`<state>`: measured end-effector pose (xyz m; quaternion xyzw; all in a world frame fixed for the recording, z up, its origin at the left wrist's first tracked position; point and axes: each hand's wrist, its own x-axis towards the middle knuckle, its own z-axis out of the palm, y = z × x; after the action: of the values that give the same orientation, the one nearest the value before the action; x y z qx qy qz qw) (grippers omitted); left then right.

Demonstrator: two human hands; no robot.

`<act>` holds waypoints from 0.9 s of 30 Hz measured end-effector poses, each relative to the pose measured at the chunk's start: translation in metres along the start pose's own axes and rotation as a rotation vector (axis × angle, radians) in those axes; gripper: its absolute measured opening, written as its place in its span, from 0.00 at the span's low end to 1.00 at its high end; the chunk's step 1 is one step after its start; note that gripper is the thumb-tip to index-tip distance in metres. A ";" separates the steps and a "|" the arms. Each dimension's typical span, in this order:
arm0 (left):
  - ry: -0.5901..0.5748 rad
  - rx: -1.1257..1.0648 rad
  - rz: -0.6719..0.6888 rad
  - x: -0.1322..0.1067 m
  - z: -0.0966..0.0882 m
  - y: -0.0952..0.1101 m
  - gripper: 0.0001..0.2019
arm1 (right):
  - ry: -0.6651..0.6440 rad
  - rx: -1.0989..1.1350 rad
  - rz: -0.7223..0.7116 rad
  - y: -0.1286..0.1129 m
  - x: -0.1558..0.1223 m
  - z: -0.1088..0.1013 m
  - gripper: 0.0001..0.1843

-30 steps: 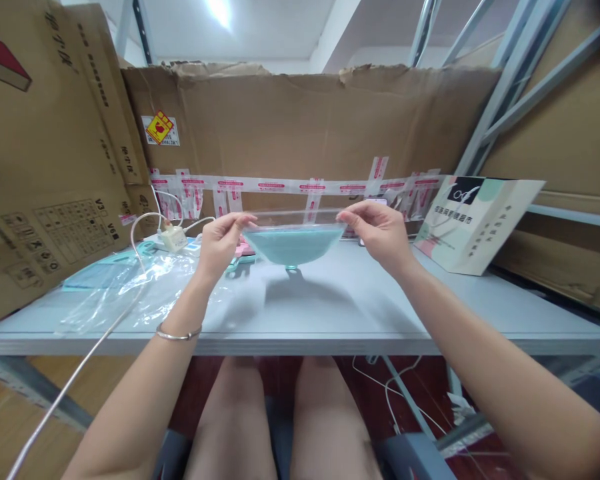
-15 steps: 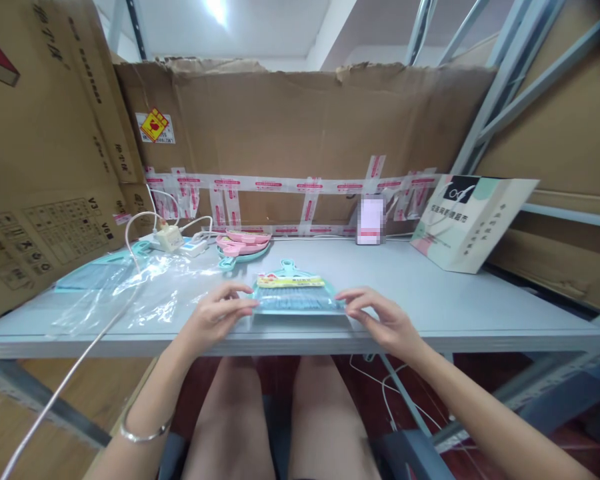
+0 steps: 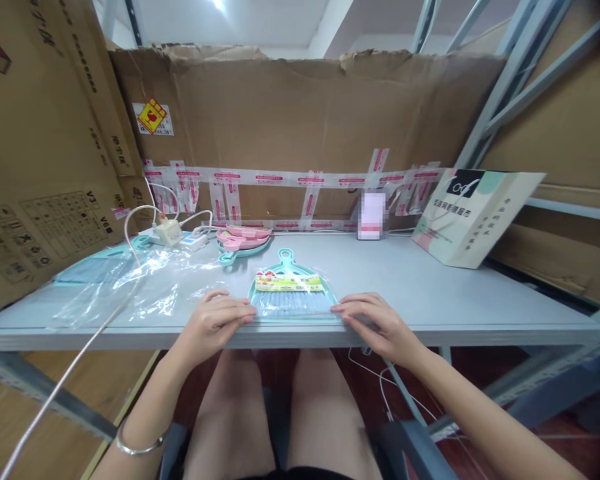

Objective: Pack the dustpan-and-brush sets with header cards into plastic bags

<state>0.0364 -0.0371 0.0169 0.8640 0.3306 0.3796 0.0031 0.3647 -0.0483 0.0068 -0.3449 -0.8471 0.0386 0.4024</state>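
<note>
In front of me a turquoise dustpan and brush set (image 3: pixel 293 305) lies on the table near its front edge, handle pointing away from me. Clear plastic film and a yellow-green label band cover it. My left hand (image 3: pixel 219 320) pinches its near left corner, thumb below the fingers. At the near right corner, my right hand (image 3: pixel 373 323) has its fingertips closed on the edge in the same way. Farther back on the left sits a stack of pink and turquoise dustpan sets (image 3: pixel 244 241).
Clear plastic bags (image 3: pixel 155 283) and another turquoise dustpan set (image 3: pixel 97 265) lie at the left, near a power strip (image 3: pixel 193 240) and a white cable (image 3: pixel 107 323). A phone (image 3: pixel 371 217) leans against the taped cardboard (image 3: pixel 300 113). A paper bag (image 3: pixel 473 217) stands right.
The dustpan set was tilted with its near edge raised off the table; that edge has come down and the set lies flatter. Both hands have lowered with it, and the view has shifted slightly.
</note>
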 end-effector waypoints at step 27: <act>-0.213 0.167 -0.778 0.052 0.013 0.021 0.06 | -0.053 0.012 0.678 0.004 0.040 0.020 0.16</act>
<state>0.0824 -0.0205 0.0475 0.7063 0.6601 0.2306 0.1106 0.3352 -0.0163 0.0179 -0.6033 -0.6942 0.1840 0.3468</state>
